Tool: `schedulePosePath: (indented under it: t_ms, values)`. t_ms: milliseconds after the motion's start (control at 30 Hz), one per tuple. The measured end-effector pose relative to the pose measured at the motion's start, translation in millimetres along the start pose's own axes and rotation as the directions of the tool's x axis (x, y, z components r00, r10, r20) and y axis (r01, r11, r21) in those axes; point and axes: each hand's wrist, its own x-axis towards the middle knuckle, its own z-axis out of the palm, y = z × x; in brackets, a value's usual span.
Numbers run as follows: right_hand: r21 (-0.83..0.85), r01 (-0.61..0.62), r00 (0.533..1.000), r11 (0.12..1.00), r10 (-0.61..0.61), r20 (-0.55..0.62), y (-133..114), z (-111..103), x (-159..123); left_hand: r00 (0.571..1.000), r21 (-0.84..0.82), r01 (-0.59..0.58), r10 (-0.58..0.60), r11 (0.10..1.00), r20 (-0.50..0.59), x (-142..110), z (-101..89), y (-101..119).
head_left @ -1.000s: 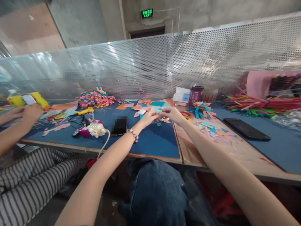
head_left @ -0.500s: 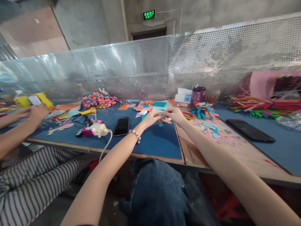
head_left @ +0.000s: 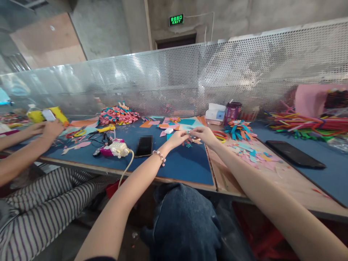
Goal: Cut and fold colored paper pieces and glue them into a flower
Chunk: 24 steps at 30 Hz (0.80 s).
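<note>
Centrally, I see the left hand (head_left: 178, 139) and right hand (head_left: 204, 135) meeting with pinched fingers around a small teal paper piece (head_left: 189, 133), mostly hidden, in mid-frame. A phone (head_left: 144, 146) lies left of them; a teal-and-orange paper bundle (head_left: 238, 129) sits right of centre, near a purple cup (head_left: 233, 112).
</note>
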Motion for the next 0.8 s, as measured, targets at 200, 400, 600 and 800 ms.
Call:
schedulePosePath:
  t_ms: [200,400,600,800]
  values:
    - [0.028,-0.019,1.000,0.999,0.019,-0.002,0.4,-2.2,0.7,0.999,-0.078,-0.016,0.013,0.997,-0.037,1.9,-2.2,-3.8]
    - [-0.097,0.083,0.996,0.992,-0.085,-0.023,-0.2,-2.8,-0.7,0.999,-0.101,-0.014,0.009,0.995,-0.045,1.4,-1.8,-3.1]
    - [-0.196,0.104,0.992,0.975,-0.116,-0.050,-2.0,5.0,-2.7,0.995,-0.126,0.024,-0.035,0.992,-0.089,3.1,-2.9,-4.3]
    - [-0.497,0.318,0.908,0.807,-0.409,-0.084,0.4,10.4,-3.4,0.985,-0.293,0.087,-0.127,0.952,-0.119,3.5,-2.2,-3.0]
